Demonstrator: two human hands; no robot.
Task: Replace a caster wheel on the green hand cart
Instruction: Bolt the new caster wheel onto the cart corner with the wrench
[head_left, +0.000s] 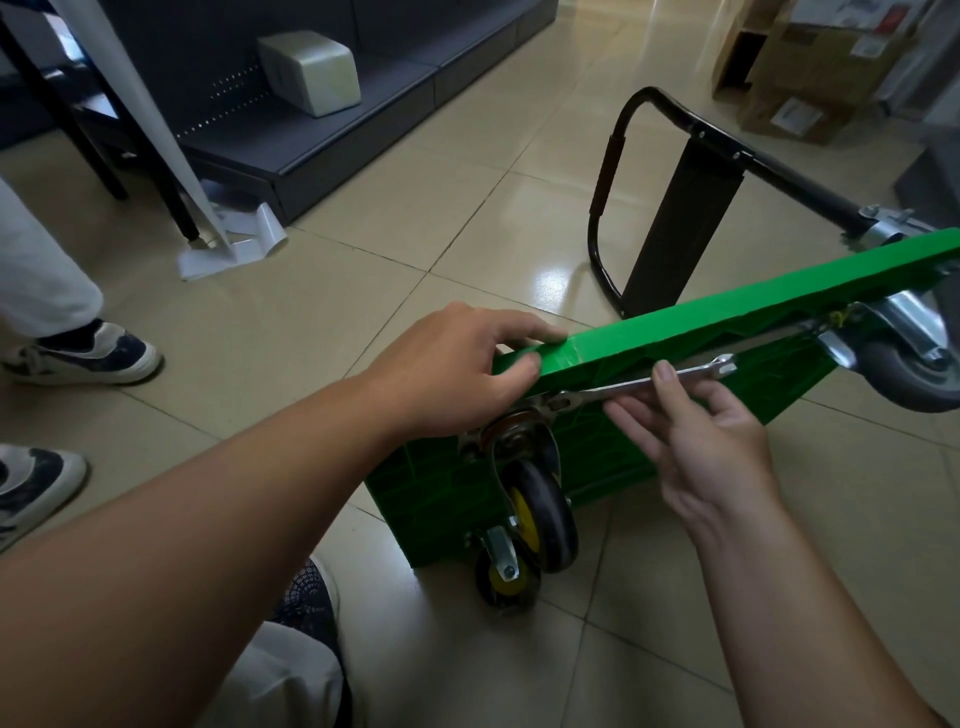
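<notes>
Head view: grips rim of green hand cart (675, 327), on edge on floor (363, 291), with left hand (457, 374); pinches wrench (623, 387) at caster wheel (545, 514) in right hand (711, 441); seems stiff, heavy, best held by rim

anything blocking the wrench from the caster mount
Nothing visible does. The wrench, pinched by the right hand, has its far end at the mounting plate of the caster, under the cart edge. The left hand grips that edge just above, not between them.
</notes>
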